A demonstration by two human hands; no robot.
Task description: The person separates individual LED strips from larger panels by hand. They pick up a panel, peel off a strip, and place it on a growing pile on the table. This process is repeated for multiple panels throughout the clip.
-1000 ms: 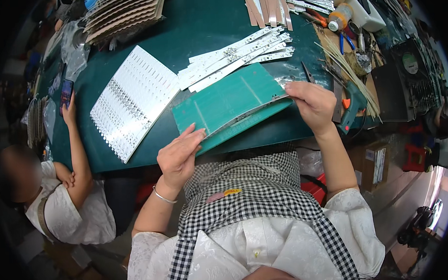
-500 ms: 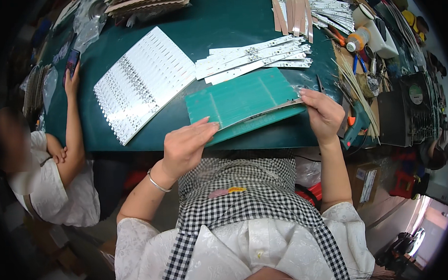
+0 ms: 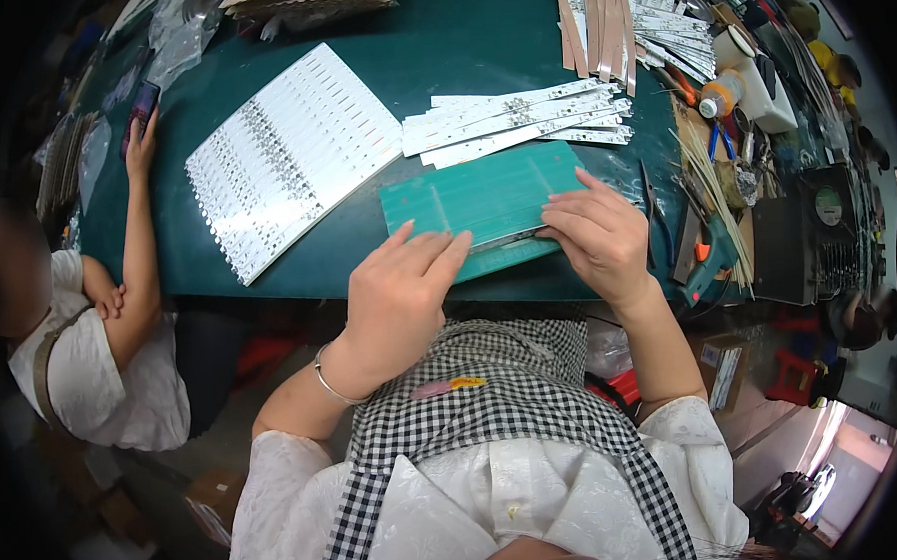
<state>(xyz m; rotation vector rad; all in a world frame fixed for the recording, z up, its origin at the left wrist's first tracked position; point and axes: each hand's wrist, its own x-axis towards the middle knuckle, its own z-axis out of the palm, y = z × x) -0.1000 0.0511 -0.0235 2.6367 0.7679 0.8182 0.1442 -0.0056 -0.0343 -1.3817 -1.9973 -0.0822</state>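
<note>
A green rectangular board (image 3: 480, 197) lies on the dark green table (image 3: 439, 70) near its front edge. My left hand (image 3: 401, 294) rests flat on the board's lower left part, fingers stretched toward the middle. My right hand (image 3: 599, 235) presses on the board's right end, fingers spread over its lower edge. A thin light strip shows between my two hands along the board's front edge. Just beyond the board lies a loose pile of white LED strips (image 3: 518, 123).
A large row of white LED strips (image 3: 285, 159) lies side by side to the left. Another person (image 3: 81, 336) sits at the left, one hand on a phone (image 3: 141, 105). Tools, a bottle (image 3: 721, 94) and brown strips (image 3: 597, 15) crowd the right side.
The view has shifted, so the board sits lower and more central. Both my hands have closed in toward each other on the board's front edge.
</note>
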